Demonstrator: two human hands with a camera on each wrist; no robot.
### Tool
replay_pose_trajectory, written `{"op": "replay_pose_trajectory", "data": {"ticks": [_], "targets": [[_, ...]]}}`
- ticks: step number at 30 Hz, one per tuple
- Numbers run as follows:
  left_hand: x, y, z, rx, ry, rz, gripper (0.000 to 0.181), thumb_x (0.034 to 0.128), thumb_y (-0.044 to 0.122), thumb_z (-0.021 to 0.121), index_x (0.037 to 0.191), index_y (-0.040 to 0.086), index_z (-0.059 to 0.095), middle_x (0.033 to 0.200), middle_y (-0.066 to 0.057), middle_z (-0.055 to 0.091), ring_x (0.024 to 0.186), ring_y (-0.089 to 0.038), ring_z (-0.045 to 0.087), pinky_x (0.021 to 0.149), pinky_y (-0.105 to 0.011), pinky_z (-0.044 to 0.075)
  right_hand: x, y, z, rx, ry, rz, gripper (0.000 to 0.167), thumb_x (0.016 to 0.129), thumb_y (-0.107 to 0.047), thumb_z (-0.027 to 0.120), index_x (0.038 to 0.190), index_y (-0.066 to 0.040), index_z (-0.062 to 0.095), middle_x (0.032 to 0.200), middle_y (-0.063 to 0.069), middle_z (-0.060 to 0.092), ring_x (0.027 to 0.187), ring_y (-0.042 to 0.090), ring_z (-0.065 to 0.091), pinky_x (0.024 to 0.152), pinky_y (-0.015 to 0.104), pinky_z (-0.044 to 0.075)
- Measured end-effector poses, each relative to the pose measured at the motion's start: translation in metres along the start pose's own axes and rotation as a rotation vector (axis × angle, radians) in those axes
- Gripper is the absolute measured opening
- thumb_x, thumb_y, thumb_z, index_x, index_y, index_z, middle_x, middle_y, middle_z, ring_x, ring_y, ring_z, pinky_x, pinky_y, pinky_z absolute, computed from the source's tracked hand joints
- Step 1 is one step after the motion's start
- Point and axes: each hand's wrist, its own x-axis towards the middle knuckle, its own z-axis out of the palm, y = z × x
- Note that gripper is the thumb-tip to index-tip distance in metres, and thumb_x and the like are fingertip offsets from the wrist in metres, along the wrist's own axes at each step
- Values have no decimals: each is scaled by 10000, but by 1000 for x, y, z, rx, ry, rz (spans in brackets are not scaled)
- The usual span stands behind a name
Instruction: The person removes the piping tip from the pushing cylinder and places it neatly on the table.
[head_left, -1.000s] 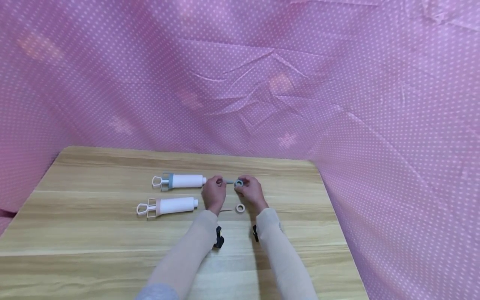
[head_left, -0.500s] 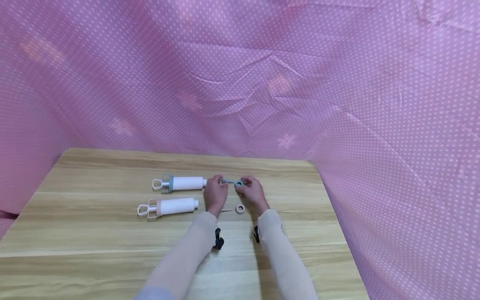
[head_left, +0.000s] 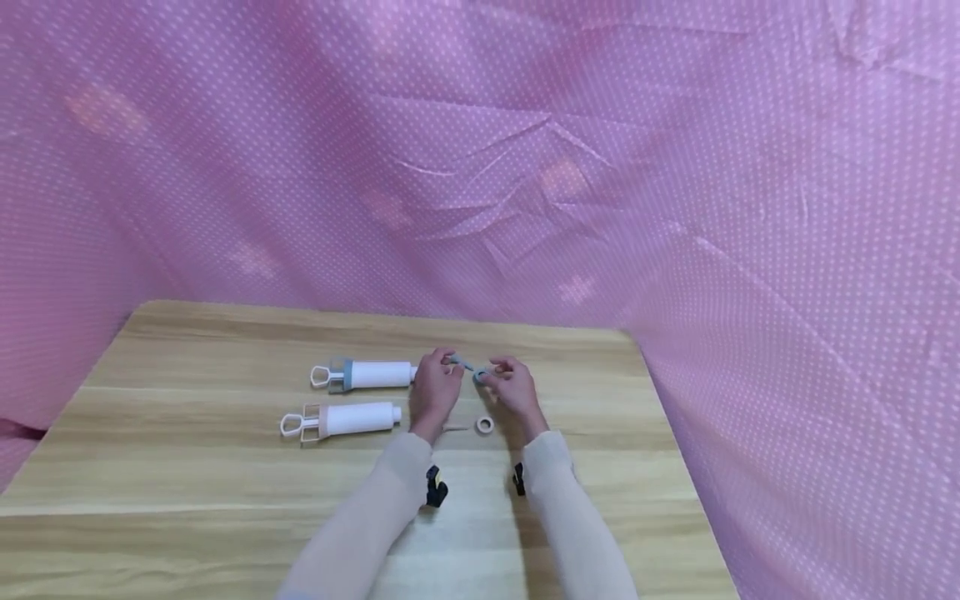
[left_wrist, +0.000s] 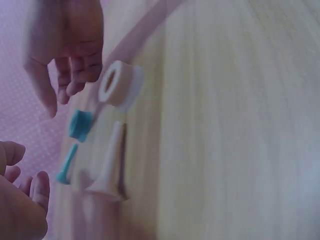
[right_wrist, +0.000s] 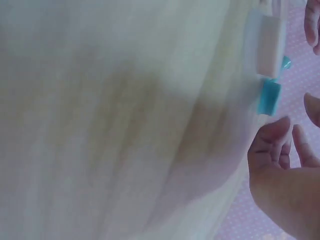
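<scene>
My left hand (head_left: 437, 387) is beside a small teal cone-shaped nozzle (left_wrist: 67, 165), its fingers loosely bent and apart from it in the left wrist view. My right hand (head_left: 517, 392) hovers by a teal ring (left_wrist: 81, 125); a small gap shows between fingertips and ring in both wrist views. The nozzle's narrow end points toward the ring. Nearer me on the table lie a beige ring (head_left: 484, 425) and a beige flared nozzle (left_wrist: 107, 167). In the right wrist view, the right hand's fingers (right_wrist: 272, 140) curve loosely just below the teal ring.
Two white plunger syringes lie left of the hands: one with a blue-grey collar (head_left: 380, 374), one with a beige collar (head_left: 360, 419). The wooden table (head_left: 225, 500) meets a pink dotted cloth (head_left: 480, 208) at its far and right edges.
Both hands have loosened and drawn slightly away from the teal parts. The teal nozzle now lies more slanted toward the ring. The head view has shifted slightly.
</scene>
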Motion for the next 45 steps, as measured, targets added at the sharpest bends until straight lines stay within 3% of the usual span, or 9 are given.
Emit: {"op": "replay_pose_trajectory", "data": {"ticks": [4,7,12,17,22,26,33,45], "targets": [[3,4,-13,-69,71,127,294,887,94,748,1170,20,711,1059,-161,675,957,-321,669,848,-465,536,-5,-9,-6,-55,45,-71,396,907,-86,744,1256,64,632,1106,194,616,907,271,623,740,309,545],[3,3,-27,-79,114,179,277,869,89,757,1129,2,720,1021,-183,680,926,-336,663,855,-473,519,-10,-13,-7,-67,47,-87,388,920,-118,738,1255,48,635,1100,170,620,921,278,627,734,309,541],[1,4,-50,-70,107,185,293,883,97,738,1155,-6,706,1071,-210,679,968,-357,649,872,-479,514,-17,-16,-8,-78,36,-97,368,938,-140,720,1249,38,639,1092,141,625,938,262,628,726,287,543],[1,12,-71,-81,74,191,340,900,125,731,1217,10,683,1139,-205,657,1067,-384,612,918,-469,519,-22,-24,-9,-66,22,-119,353,953,-181,699,1251,0,642,1203,213,621,1021,293,622,811,371,564],[-2,21,-90,-24,53,211,371,910,152,727,1254,29,667,1199,-186,647,1106,-387,586,945,-482,496,-25,-33,-10,-62,11,-145,351,967,-194,686,1262,-11,636,1277,230,610,1090,305,617,908,430,555],[-3,25,-105,33,74,247,372,908,166,729,1254,42,672,1226,-172,655,1092,-370,578,942,-500,466,-27,-42,-11,-75,8,-187,342,973,-174,681,1260,8,637,1270,226,625,1106,313,624,948,445,543],[-5,21,-120,93,90,304,377,925,215,725,1272,77,669,1298,-158,645,1229,-384,534,1044,-542,401,-30,-52,-15,-100,34,-221,314,960,-169,701,1240,-32,666,1225,140,665,1093,288,630,939,450,539],[-10,7,-150,178,64,373,413,931,218,743,1313,87,658,1324,-180,616,1233,-394,527,1034,-589,410,-43,-58,-22,-217,33,-292,335,982,-260,676,1256,-67,664,1285,112,644,1195,317,578,1004,513,486]]}}
